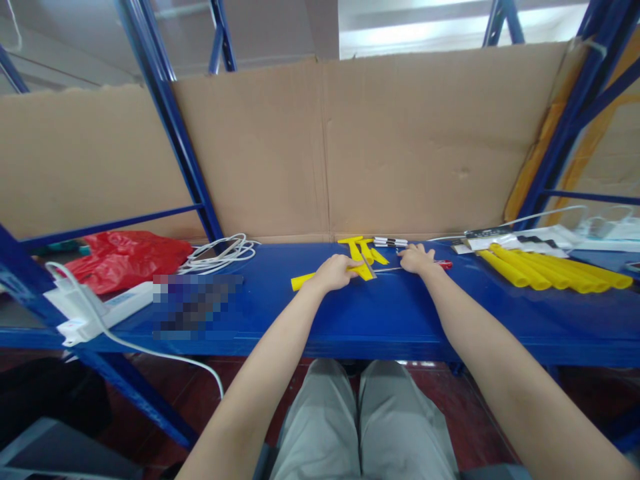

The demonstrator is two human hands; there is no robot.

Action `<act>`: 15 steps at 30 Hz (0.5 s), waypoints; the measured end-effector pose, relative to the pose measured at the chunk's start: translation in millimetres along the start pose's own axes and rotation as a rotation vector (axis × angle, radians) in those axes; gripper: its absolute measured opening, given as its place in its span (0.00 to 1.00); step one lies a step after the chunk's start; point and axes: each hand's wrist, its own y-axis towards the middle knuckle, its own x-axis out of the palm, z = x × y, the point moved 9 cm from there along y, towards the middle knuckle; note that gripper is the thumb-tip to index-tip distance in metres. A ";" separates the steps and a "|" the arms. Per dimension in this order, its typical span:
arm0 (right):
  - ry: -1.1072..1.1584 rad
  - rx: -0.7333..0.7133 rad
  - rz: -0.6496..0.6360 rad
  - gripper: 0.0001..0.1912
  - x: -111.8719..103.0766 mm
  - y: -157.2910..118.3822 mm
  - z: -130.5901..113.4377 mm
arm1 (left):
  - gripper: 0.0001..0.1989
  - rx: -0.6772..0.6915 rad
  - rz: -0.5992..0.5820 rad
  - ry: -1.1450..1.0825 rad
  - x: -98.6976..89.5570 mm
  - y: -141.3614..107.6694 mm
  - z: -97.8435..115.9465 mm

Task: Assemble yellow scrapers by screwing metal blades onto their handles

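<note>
My left hand point(333, 275) is closed around a yellow scraper point(361, 271), its round handle pointing left and a thin metal edge at its head. My right hand point(419, 259) is on a screwdriver point(444, 265) with a red handle, mostly covering it. The thin shaft runs left from my fingers toward the scraper's head; whether the tip touches it is too small to tell. Just behind my left hand lie more yellow T-shaped scraper parts point(353, 241). Several black-and-white pen-like sticks point(390, 242) lie beyond my right hand.
Several yellow tubes point(555, 270) lie in a row on the blue table point(370, 327) at right. A red plastic bag point(130, 257), a coiled white cable point(225, 253) and a white power strip point(120, 307) are at left. Cardboard point(400, 147) walls the back between blue posts.
</note>
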 end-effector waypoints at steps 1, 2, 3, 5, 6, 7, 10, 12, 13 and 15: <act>0.005 0.002 -0.002 0.25 0.2 -0.1 0.5 | 0.17 -0.002 0.000 -0.003 0.1 0.0 -0.4; 0.017 0.000 0.004 0.25 -0.4 -0.1 1.0 | 0.17 -0.003 0.000 -0.005 0.3 0.0 -0.8; 0.035 -0.003 0.018 0.25 -1.8 0.0 1.9 | 0.17 -0.004 0.000 -0.007 0.5 0.1 -1.2; 0.089 0.009 0.068 0.24 -7.0 0.2 6.5 | 0.17 -0.003 0.001 -0.013 0.9 0.4 -2.2; 0.121 0.025 0.103 0.24 -10.5 0.2 10.3 | 0.18 -0.001 0.001 -0.018 1.1 0.6 -2.6; 0.153 0.045 0.138 0.24 -14.2 0.2 14.7 | 0.18 0.003 0.001 -0.023 1.3 0.8 -2.9; 0.242 0.123 0.204 0.24 -21.0 0.4 29.3 | 0.18 0.010 -0.003 -0.026 2.0 1.5 -3.6; 0.309 0.168 0.210 0.24 -21.1 1.3 37.2 | 0.18 0.012 -0.006 -0.016 2.2 1.9 -3.6; 0.347 0.182 0.208 0.24 -20.1 2.0 39.8 | 0.18 0.016 -0.007 -0.010 2.2 2.0 -3.2; 0.420 0.183 0.196 0.26 -17.0 4.0 41.3 | 0.18 0.020 -0.007 0.001 2.1 2.0 -2.3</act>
